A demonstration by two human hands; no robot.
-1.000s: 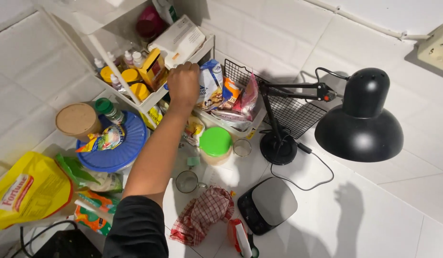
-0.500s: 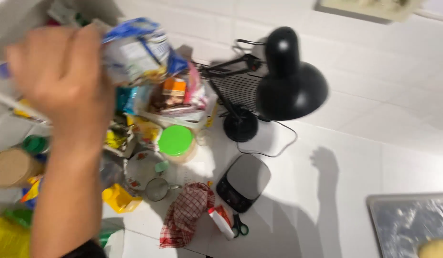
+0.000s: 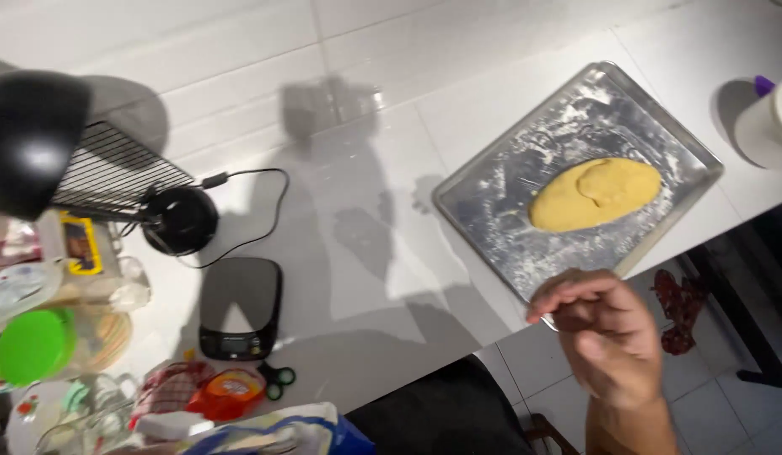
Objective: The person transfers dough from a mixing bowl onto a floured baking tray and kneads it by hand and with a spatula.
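A motion-blurred right hand (image 3: 606, 333) hangs before the near corner of a floured tray (image 3: 492, 198), hiding that corner; the smear leaves its curled fingers' grip unreadable. The left hand is out of frame. A black lamp (image 3: 32, 139) is cut by the left edge and covers part of a wire rack (image 3: 112, 173). A white tub (image 3: 770, 122) is cropped at right, and a cloth (image 3: 281, 430) at the bottom. The small display on the scale (image 3: 239, 307) is too small to make out.

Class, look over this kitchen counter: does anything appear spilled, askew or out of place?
The metal baking tray sits askew, one corner hanging over the counter edge near the right hand. Flour dusts it around the yellow dough.
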